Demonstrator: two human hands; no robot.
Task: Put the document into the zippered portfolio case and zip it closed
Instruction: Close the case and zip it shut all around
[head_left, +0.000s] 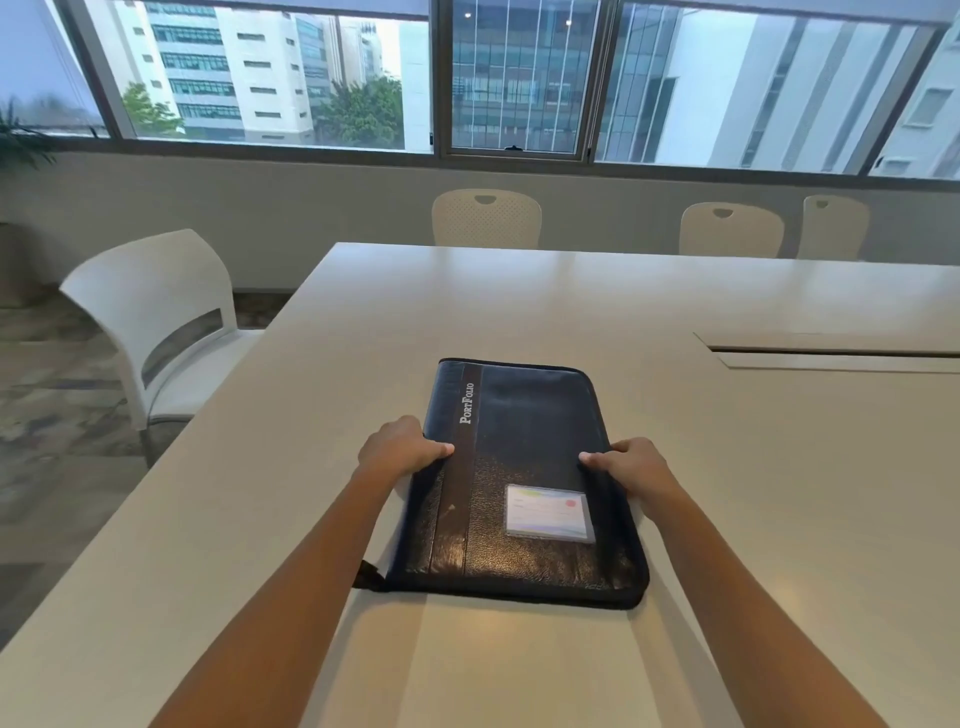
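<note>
A black leather portfolio case (519, 457) lies flat and closed on the white table (519, 301), its "PortFolio" lettering on a dark strip at the left and a small card window near its front right. My left hand (400, 447) grips its left edge, thumb on the cover. My right hand (636, 465) grips the right edge the same way. A short black tab sticks out at the front left corner. No loose document is in sight.
A white chair (156, 322) stands at the table's left side, and three cream chairs (485, 218) line the far edge. A cable hatch (831, 353) is set into the tabletop to the right. Windows run along the back wall.
</note>
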